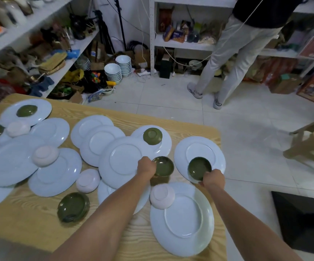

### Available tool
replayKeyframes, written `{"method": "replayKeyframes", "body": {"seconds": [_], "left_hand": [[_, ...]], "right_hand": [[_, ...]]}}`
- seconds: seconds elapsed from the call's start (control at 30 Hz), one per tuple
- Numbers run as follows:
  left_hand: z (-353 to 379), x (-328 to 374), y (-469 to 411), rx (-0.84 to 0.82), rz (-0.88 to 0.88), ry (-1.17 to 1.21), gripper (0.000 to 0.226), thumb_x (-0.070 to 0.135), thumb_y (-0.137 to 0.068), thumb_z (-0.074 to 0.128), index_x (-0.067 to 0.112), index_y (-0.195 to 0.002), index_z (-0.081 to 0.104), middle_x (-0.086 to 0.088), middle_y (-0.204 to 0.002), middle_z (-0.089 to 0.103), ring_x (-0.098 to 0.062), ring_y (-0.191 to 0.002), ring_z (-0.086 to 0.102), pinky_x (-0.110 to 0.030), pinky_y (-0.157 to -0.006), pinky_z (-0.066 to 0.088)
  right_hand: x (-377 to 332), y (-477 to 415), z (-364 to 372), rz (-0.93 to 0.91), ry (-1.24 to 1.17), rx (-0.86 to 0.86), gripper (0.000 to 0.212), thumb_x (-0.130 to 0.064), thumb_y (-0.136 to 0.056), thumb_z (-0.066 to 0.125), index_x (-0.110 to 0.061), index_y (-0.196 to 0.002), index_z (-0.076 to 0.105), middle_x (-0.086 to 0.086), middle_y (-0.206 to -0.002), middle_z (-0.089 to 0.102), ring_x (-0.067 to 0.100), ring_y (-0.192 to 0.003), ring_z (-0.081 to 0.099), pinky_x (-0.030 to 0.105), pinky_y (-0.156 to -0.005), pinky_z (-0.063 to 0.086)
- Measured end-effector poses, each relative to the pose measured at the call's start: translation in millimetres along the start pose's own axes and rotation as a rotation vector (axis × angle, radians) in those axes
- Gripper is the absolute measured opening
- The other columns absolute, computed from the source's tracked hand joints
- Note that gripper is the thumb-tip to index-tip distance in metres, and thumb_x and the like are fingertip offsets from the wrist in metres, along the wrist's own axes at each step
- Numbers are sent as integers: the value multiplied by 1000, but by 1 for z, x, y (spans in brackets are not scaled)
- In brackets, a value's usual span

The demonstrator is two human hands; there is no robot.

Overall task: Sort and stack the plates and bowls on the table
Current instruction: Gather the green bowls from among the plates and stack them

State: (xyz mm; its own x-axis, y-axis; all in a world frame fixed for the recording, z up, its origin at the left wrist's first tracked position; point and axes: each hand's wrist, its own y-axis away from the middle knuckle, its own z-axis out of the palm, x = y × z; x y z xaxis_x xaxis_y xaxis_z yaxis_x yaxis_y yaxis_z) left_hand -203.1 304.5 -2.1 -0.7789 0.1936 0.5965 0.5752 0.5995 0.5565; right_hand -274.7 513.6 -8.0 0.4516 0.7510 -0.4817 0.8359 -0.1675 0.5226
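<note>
Several white plates lie overlapping across the wooden table (30,227), most upside down. My left hand (146,165) grips the rim of a green bowl (164,166) held just above the table. My right hand (213,178) grips another green bowl (199,168) over a white plate (199,147) at the right. A third green bowl (152,136) sits upside down on a far plate. A stack of green bowls (73,206) stands near the front left. Pale pink bowls (162,196) (88,180) (45,155) lie upside down among the plates.
A large white plate (182,219) lies near the table's front right edge. More green and pink bowls sit on plates at the far left (26,110). A person (233,46) stands on the tiled floor beyond the table. Cluttered shelves line the left wall and back.
</note>
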Motion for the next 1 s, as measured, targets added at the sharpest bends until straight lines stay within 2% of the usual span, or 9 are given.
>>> {"method": "replayKeyframes", "body": {"seconds": [0.1,0.17,0.23,0.4,0.53,0.6,0.73,0.9,1.0], "left_hand": [[-18,-15,2,31,2,29,16,5,-87,52,-6,-87,64,-25,-98,68,-40,-88,68,-45,-76,59],[-35,-27,2,78,4,48,13,6,-87,53,-1,-80,62,-23,-91,68,-38,-86,68,-45,-78,59],[-56,-42,4,117,6,86,13,3,-86,53,1,-77,61,-22,-85,65,-36,-81,69,-48,-77,59],[-118,-94,8,271,-16,163,17,-1,-85,51,2,-71,61,-20,-78,63,-39,-81,70,-47,-75,59],[-157,-142,15,365,-71,141,24,6,-86,51,4,-63,60,-16,-74,63,-33,-78,68,-37,-76,57],[-172,-161,17,361,-86,146,21,4,-87,50,0,-73,64,-17,-80,67,-36,-73,70,-38,-74,59],[-194,-192,20,272,-66,84,17,4,-90,52,-1,-85,68,-11,-81,67,-26,-50,65,-29,-55,55],[-217,-221,18,145,-45,39,14,1,-86,60,2,-74,66,-11,-63,64,-20,-42,59,-27,-48,54],[-229,-235,15,69,16,-14,14,8,-83,69,2,-71,64,-10,-59,64,-17,-42,57,-27,-52,52]], "right_hand": [[-10,11,8,14,-74,-35,13,-2,-85,48,-5,-75,55,9,-58,60,19,-47,56,20,-38,36],[-21,18,16,-4,-128,-56,11,-2,-83,50,-3,-75,57,13,-62,63,26,-53,62,27,-43,48],[-31,24,27,-20,-165,-87,12,-3,-82,52,-2,-71,57,18,-67,67,34,-65,68,41,-62,60],[-54,55,58,-142,-124,-166,24,-7,-81,55,-4,-57,53,13,-57,62,28,-57,61,34,-58,52],[-71,83,86,-236,-83,-279,30,-7,-85,55,-9,-55,53,11,-58,63,26,-59,62,36,-66,57],[-79,96,101,-289,-59,-299,36,-7,-87,53,-9,-50,53,11,-54,62,27,-59,62,40,-70,57],[-90,124,132,-362,-16,-337,42,-15,-92,49,-10,-52,56,9,-54,66,23,-56,63,39,-75,57],[-101,166,167,-452,36,-411,33,-13,-92,50,-9,-59,54,18,-65,70,25,-55,63,38,-71,56],[-104,188,188,-521,89,-479,35,-12,-93,51,-8,-58,53,19,-65,69,27,-56,62,38,-68,56]]}}
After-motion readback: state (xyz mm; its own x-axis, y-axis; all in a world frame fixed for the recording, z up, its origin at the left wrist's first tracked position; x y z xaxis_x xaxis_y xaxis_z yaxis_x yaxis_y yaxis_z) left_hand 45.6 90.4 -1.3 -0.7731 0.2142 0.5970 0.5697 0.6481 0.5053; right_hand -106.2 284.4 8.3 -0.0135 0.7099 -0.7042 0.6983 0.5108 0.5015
